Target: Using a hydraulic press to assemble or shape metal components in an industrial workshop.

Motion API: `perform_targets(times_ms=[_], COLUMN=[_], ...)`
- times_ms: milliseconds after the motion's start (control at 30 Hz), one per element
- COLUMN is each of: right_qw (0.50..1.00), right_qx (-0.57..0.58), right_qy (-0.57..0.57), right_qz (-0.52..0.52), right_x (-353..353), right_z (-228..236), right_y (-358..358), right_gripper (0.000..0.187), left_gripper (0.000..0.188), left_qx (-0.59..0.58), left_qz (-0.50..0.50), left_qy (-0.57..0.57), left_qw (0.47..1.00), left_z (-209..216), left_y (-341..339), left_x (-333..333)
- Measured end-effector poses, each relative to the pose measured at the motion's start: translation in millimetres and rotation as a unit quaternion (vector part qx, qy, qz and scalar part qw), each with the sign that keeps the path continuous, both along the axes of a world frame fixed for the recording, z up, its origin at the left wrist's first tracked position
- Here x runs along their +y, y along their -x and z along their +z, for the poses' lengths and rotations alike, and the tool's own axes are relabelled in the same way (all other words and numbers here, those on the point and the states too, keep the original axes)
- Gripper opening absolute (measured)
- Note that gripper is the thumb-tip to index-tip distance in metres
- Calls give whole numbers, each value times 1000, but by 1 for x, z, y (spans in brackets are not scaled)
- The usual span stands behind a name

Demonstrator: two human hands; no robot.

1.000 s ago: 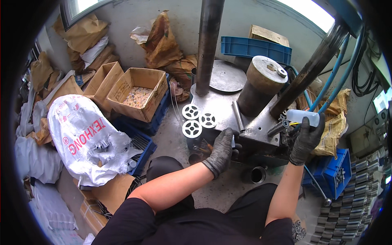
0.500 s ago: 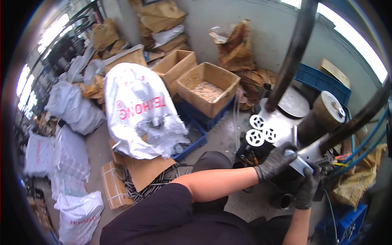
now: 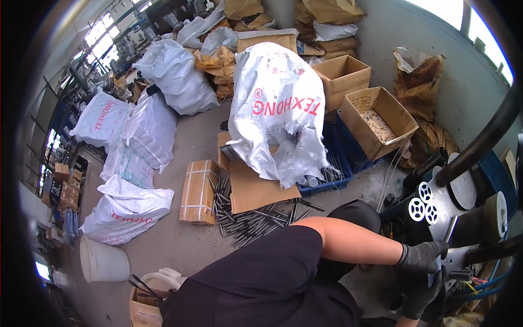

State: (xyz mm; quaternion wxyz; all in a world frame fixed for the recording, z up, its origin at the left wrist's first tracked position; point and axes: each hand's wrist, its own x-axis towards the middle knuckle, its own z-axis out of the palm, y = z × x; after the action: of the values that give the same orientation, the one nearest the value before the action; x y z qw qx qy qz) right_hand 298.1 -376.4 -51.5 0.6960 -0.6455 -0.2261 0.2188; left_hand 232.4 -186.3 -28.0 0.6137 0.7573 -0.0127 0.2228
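Observation:
At the lower right, both my hands wear dark grey gloves and are close together beside a metal worktop (image 3: 442, 193). My left hand (image 3: 420, 257) is closed at the upper end of a shiny, flat metal piece (image 3: 431, 279). Below it, my right hand (image 3: 419, 298) grips the same piece, which shows only as a thin bright strip between the gloves. Three white spoked discs (image 3: 417, 209) rest on the worktop beyond my hands. A short bright rod (image 3: 451, 229) rises near my left fingertips. Most of the held piece is hidden by the gloves.
Dark bent pipes (image 3: 479, 139) and a thick cylinder (image 3: 490, 218) border the worktop. Many dark metal rods (image 3: 253, 223) lie on the floor beside a carton (image 3: 198, 192). A large white sack (image 3: 278, 109), blue crates (image 3: 332, 147) and open boxes (image 3: 378, 120) stand ahead.
The view has swung left, so the worktop and my hands now appear farther right and lower. The metal piece, broad and plain before, now shows edge-on, still between both hands.

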Motion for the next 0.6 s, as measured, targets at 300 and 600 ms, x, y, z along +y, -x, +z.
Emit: perform_targets(times_ms=[300, 600], right_qw=[970, 956], right_qx=[32, -73], right_qy=[15, 165], right_qz=[240, 233], right_x=[-13, -92], right_z=[36, -26], right_y=[4, -71], right_gripper=[50, 30], left_gripper=[53, 21], left_qx=[-94, 84], left_qz=[110, 577], left_qy=[229, 558], left_qw=[963, 590], left_z=[42, -224], left_y=[191, 439], left_x=[157, 407])
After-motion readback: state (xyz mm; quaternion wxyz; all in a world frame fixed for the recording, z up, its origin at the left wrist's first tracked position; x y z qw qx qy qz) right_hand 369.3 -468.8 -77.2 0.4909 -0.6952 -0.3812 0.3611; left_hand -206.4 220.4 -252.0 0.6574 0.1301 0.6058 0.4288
